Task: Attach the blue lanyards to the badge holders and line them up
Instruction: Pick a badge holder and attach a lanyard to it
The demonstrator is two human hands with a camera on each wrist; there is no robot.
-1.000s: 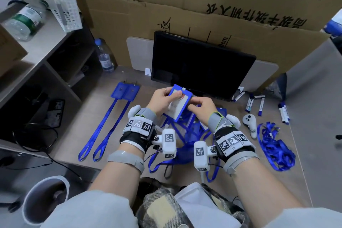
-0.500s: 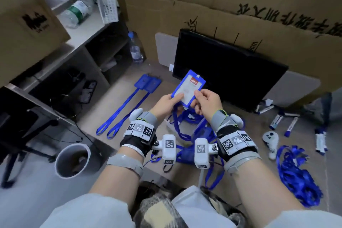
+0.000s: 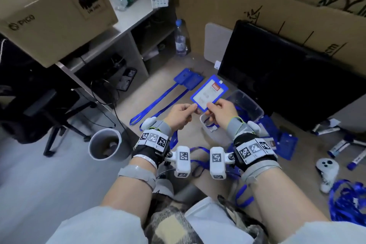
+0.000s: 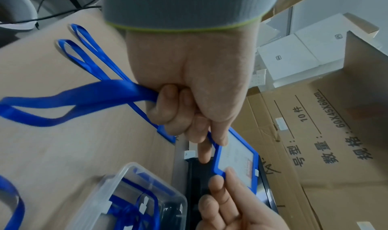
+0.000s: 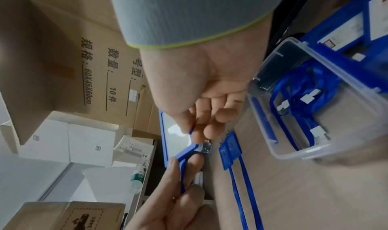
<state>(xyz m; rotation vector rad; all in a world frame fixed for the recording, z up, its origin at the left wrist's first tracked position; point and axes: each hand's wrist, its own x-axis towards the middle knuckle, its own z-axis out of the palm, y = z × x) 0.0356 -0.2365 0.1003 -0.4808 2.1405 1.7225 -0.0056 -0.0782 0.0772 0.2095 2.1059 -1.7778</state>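
Note:
Both hands hold a blue badge holder (image 3: 209, 92) with a white card above the desk. My left hand (image 3: 193, 108) pinches its near left corner, and my right hand (image 3: 211, 108) pinches the near right corner. In the left wrist view, the left hand (image 4: 212, 142) also has a blue lanyard strap (image 4: 84, 100) gripped in its curled fingers. In the right wrist view, the right hand (image 5: 195, 134) pinches the holder's edge (image 5: 184, 149). Two badge holders with lanyards (image 3: 188, 78) lie side by side to the left.
A clear plastic box (image 3: 255, 108) with lanyards sits just right of my hands, with a black monitor (image 3: 287, 85) behind it. Loose badge holders (image 3: 285, 138), markers (image 3: 336, 146), a white controller (image 3: 326, 168) and a lanyard heap (image 3: 348, 198) lie on the right. A bin (image 3: 105, 144) stands past the desk's left edge.
Both hands lifted the badge holder off the pile and carried it forward and left, nearer the two laid-out ones. Their grip shifted to its near edge. My head turned left.

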